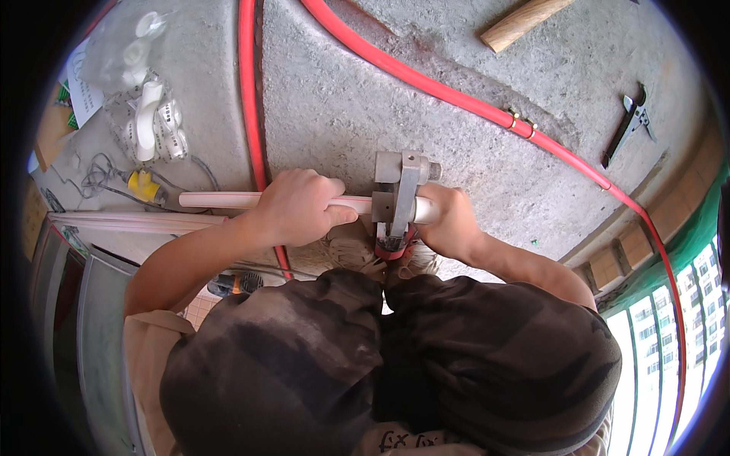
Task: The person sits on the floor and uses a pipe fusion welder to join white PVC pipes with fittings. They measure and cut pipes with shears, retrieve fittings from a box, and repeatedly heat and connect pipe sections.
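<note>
White plastic pipe (228, 200) is lying level across the concrete floor (334, 99) just in front of the person's knees, its right end sitting in the grey metal head of a pipe-welding tool (401, 194) whose red base is showing beneath. Judging from how things lie, the joining is under way and not finished: the pipe end is pushed against the tool from the left, a short white piece (426, 210) is meeting it from the right, and the two are not yet brought together. The left hand (300, 207) is wrapping fully around the pipe, fingers curled over the top and thumb beneath, pressing toward the tool. The right hand (449, 216) is closing around the short white piece at the tool's other side; how much of it is inside the palm cannot be told. Two red hoses (471, 102) are running over the floor behind the tool. Toward the far left edge, a clear bag of white elbow fittings (152, 121) and a yellow plug (141, 185) with grey cord are resting. A wooden handle (525, 21) and dark pipe cutters (630, 121) are lying toward the far right.
</note>
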### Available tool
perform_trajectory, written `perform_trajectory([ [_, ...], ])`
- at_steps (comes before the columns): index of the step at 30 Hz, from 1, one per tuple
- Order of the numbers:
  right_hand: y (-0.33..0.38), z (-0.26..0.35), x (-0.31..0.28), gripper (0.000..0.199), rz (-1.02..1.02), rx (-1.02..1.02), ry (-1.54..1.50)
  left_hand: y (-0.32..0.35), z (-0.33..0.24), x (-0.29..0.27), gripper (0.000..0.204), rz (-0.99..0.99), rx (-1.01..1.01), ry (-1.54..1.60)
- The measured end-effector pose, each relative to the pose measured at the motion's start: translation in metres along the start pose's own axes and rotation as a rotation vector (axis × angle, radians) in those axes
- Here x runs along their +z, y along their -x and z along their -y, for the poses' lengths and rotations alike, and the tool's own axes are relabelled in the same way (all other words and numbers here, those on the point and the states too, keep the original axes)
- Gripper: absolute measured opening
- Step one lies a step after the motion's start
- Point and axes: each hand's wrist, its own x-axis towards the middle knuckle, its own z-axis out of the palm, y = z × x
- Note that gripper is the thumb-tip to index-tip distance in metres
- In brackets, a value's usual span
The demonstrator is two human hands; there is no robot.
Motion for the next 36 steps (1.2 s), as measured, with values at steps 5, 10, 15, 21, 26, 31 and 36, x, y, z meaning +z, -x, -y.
perform_trajectory([
  [5, -0.003, -0.009, 0.003, 0.035, 0.023, 0.001, -0.071, 0.003, 0.0, 0.005, 0.044, -0.051, 0.031, -0.007],
  [10, -0.005, -0.004, -0.005, 0.031, 0.16, 0.038, -0.343, 0.008, -0.004, 0.013, 0.043, -0.133, 0.066, -0.061],
  [15, -0.007, 0.007, -0.019, 0.036, 0.268, 0.16, -0.293, 0.016, -0.017, 0.017, 0.04, -0.189, 0.047, -0.099],
  [21, -0.002, 0.006, -0.014, 0.045, 0.2, 0.074, -0.27, 0.016, -0.018, 0.014, 0.041, -0.147, 0.041, -0.092],
  [26, 0.001, -0.009, -0.001, 0.038, 0.089, -0.051, -0.177, 0.014, -0.019, 0.009, 0.043, -0.054, 0.009, -0.083],
  [31, -0.002, -0.012, 0.001, 0.032, 0.065, -0.075, -0.188, 0.011, -0.018, 0.008, 0.042, -0.033, -0.011, -0.07],
  [36, -0.004, 0.004, -0.015, 0.038, 0.218, 0.062, -0.241, 0.015, -0.017, 0.017, 0.042, -0.136, 0.011, -0.081],
])
